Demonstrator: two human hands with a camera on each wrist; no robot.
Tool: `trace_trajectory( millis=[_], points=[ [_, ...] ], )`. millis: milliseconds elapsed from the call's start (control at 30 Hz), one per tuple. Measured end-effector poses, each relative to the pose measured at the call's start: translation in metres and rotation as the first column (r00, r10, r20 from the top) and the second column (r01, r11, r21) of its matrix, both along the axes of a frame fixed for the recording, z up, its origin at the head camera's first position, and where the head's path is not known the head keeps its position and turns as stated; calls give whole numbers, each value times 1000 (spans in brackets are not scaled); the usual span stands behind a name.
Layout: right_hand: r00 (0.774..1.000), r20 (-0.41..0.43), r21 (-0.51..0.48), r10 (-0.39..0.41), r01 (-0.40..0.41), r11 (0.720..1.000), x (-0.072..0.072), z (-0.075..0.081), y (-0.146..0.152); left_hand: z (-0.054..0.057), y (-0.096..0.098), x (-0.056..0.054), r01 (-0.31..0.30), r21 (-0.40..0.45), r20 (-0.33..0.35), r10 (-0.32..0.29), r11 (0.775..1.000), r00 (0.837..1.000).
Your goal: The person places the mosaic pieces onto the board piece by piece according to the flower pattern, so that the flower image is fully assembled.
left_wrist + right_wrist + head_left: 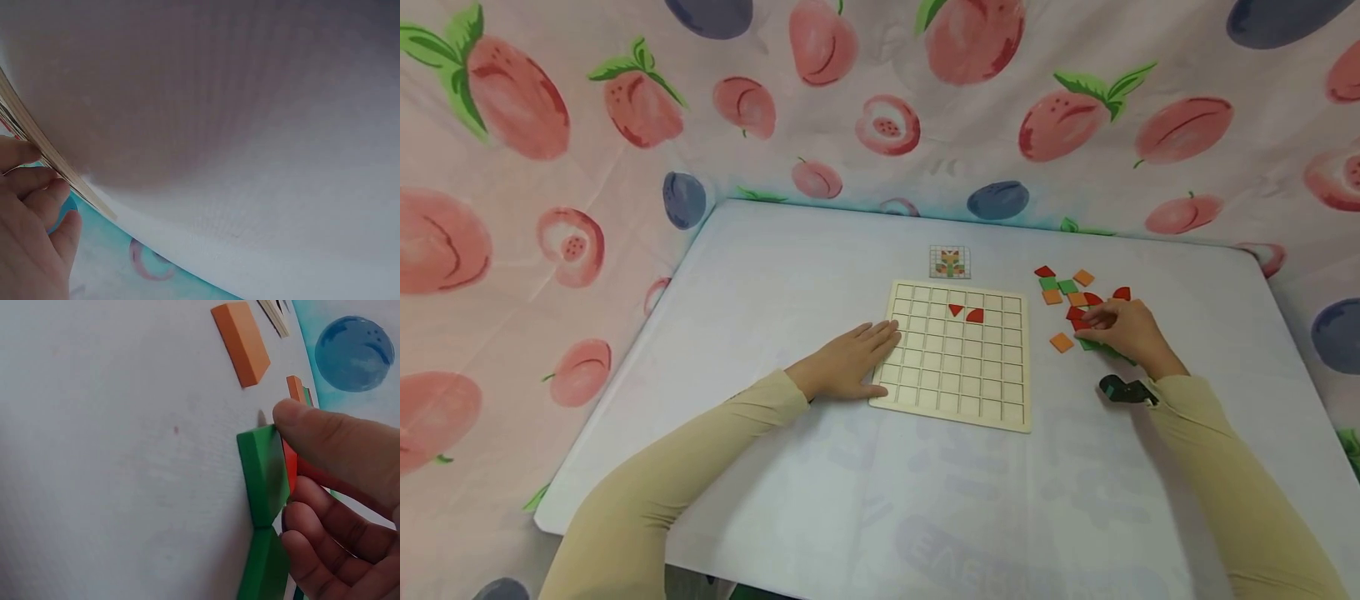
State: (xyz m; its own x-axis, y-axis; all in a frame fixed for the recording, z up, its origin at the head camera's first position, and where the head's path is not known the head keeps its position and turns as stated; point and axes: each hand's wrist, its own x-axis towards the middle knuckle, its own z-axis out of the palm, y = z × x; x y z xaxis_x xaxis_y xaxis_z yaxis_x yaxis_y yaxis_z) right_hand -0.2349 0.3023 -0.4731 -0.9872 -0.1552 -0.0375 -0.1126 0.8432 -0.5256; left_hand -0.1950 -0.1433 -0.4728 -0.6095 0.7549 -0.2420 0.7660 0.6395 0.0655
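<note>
My left hand (853,362) rests with fingers extended along the left edge of a pale wooden grid board (938,358). In the left wrist view its fingertips meet the board's edge (69,172). On the board lie a red triangle (955,310) and a red quarter-circle piece (975,316). My right hand (1123,332) reaches down into loose coloured pieces right of the board, thumb and fingers around a red piece (289,464). Whether it grips that piece I cannot tell. A green tile (264,475) sits right by the thumb tip, with another green tile (265,569) adjoining it.
A small pattern card (950,262) lies behind the board. Orange tiles (1062,342), green tiles (1048,284) and red pieces (1045,272) are scattered right of the board. A black wrist device (1126,389) sits at the right sleeve. A fruit-print curtain (880,108) borders the white table (820,258).
</note>
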Motion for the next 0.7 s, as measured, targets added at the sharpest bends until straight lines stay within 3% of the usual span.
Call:
trace_trajectory(
  millis=[700],
  points=[
    [998, 70, 24, 5, -6, 1000, -5, -2, -6, 0, 1, 1, -12, 9, -15, 12, 1000, 1000]
  ],
)
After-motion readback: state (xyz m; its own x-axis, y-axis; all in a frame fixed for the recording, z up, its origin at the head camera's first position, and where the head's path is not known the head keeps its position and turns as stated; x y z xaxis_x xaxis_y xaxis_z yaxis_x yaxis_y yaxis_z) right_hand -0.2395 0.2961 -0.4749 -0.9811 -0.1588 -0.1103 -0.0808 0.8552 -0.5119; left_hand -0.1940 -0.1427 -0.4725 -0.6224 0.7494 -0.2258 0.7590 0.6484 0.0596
